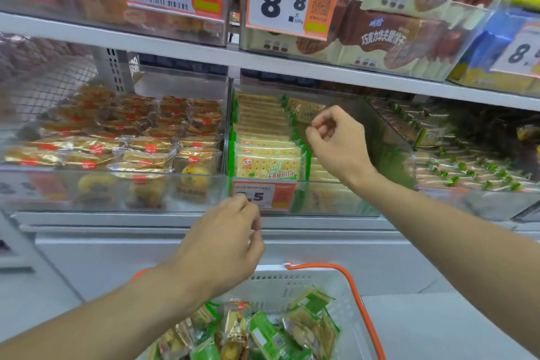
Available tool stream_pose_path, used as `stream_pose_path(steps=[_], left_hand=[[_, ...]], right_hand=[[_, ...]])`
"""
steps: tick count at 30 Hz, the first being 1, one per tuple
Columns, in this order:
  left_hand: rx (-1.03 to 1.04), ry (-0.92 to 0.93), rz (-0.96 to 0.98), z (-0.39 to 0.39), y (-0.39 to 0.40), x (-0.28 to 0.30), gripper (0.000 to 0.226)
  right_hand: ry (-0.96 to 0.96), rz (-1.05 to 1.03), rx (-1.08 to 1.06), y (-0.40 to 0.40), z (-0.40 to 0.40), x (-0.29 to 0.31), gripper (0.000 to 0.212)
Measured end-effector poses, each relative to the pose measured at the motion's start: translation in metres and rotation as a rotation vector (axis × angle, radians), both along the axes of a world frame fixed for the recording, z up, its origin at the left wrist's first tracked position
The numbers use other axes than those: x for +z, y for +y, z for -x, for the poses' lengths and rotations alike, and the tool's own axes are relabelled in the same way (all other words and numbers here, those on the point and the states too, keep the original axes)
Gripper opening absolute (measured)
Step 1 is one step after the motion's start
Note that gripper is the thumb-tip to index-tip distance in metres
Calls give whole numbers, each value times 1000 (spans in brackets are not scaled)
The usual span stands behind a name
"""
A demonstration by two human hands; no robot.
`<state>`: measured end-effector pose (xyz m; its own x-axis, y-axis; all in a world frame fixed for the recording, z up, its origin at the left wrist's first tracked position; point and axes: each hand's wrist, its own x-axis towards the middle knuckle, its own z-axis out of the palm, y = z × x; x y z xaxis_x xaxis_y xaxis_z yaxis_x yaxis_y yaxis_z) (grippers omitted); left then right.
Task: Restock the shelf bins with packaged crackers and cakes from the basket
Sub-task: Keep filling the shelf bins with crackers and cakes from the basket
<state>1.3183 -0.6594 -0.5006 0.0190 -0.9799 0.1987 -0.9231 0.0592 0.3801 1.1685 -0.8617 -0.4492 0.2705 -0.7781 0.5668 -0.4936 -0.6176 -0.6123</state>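
Green cracker packs (267, 164) stand in rows in the middle clear bin (391, 152). The right hand (336, 140) hovers over them, fingers curled, holding nothing. The left hand (225, 245), loosely curled and empty, hangs above the basket (295, 283) of mixed packs.

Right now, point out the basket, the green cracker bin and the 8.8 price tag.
basket (361, 301), head view, orange handle on the right rim.
green cracker bin (388, 152), head view, clear right wall.
8.8 price tag (280, 3), head view, white panel between the digits.
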Motion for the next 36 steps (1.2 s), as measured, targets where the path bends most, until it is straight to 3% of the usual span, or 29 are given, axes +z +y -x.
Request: stream_pose_path(steps=[4, 7, 9, 12, 17, 20, 24, 30, 36], left_hand=[[-151, -238, -685, -9, -3, -24, 43], [-180, -309, -923, -17, -5, -44, 62], [-167, -302, -937, -19, -6, -52, 60], [-157, -264, -863, -19, -7, -58, 49], [-166, -277, -861, -19, -8, -63, 46], [-180, -278, -851, -19, -8, -63, 44], [-191, -277, -849, -21, -5, -62, 45], [-213, -310, -841, -29, -9, -70, 27], [-202, -296, -863, -29, -9, -69, 32]], right_hand=[[140, 235, 392, 73, 6, -27, 17], [421, 308, 638, 101, 6, -68, 20], [620, 255, 732, 111, 3, -106, 25], [873, 17, 746, 124, -5, -165, 26], [1144, -465, 495, 147, -16, -255, 46], [1069, -736, 407, 163, -17, -296, 73], [983, -943, 358, 176, -24, -327, 85], [739, -1019, 201, 178, -31, -342, 56], [605, -1205, 299, 145, -29, -304, 37]])
